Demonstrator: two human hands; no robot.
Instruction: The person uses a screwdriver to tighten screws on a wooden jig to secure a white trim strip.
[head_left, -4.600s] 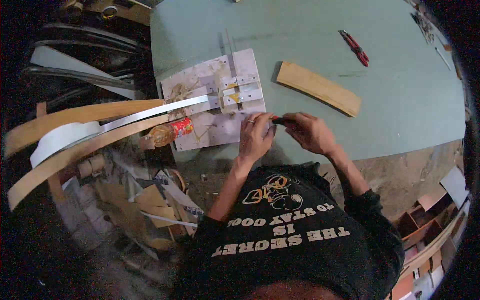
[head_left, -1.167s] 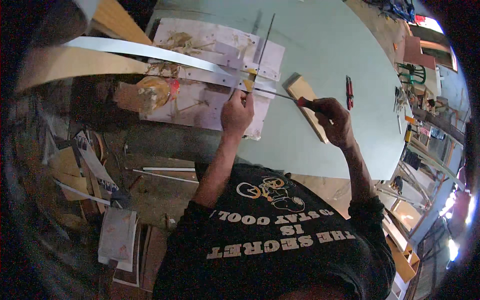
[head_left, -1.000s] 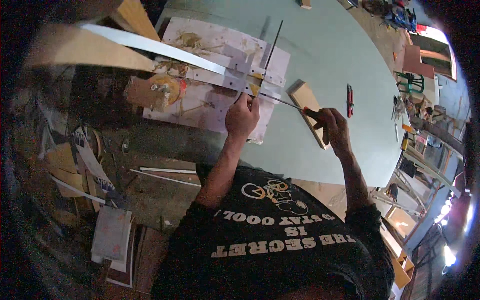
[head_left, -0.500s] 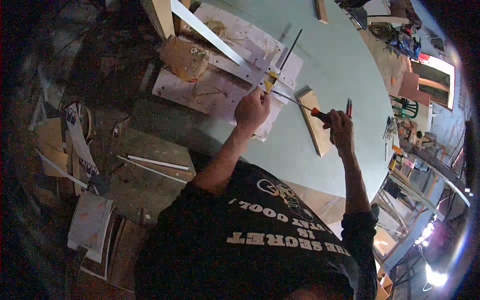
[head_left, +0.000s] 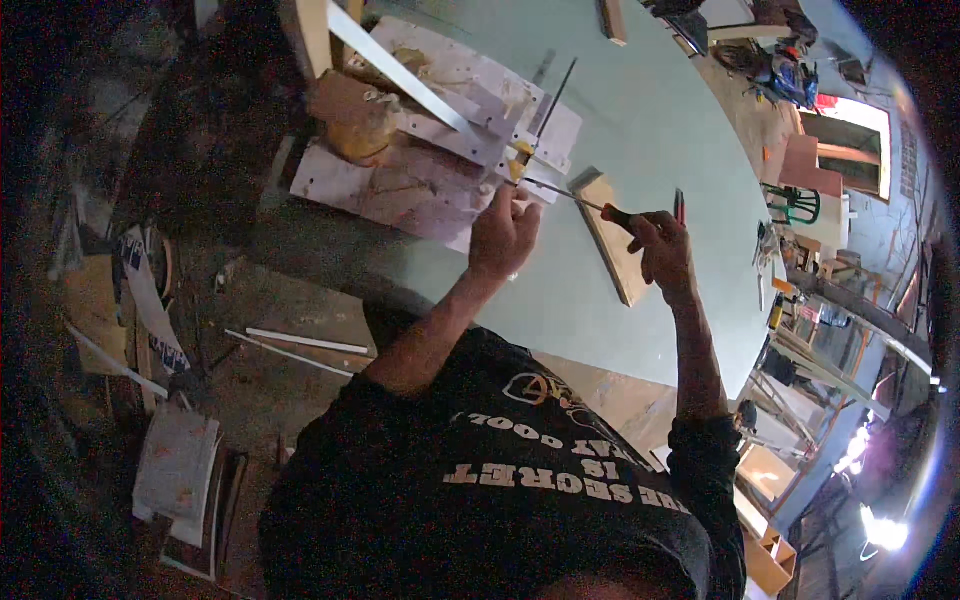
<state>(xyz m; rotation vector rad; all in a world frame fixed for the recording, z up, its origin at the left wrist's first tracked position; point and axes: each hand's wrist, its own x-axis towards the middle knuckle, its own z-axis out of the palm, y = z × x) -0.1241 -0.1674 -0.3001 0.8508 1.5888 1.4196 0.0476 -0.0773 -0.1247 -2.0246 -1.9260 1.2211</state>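
Note:
My right hand is closed round the handle of a screwdriver with a red and dark grip. Its thin shaft runs left to a small yellow piece, beside my left fingertips. My left hand is bent, its fingertips at that yellow piece and seeming to pinch it; the exact grip is too small to make out. A thin dark rod slants up from the piece. Beneath lies a stained white board with holes along it. A pale metal strip slants down towards the yellow piece.
A wood block lies on the pale green tabletop between my hands. A red-handled tool lies beyond my right hand. At the board's left sits a brown lump. White strips lie below, left of me.
The whole view has shifted slightly. My left hand has drawn back a little and its fingers look looser. The screwdriver stays in my right hand, its tip still by the yellow piece.

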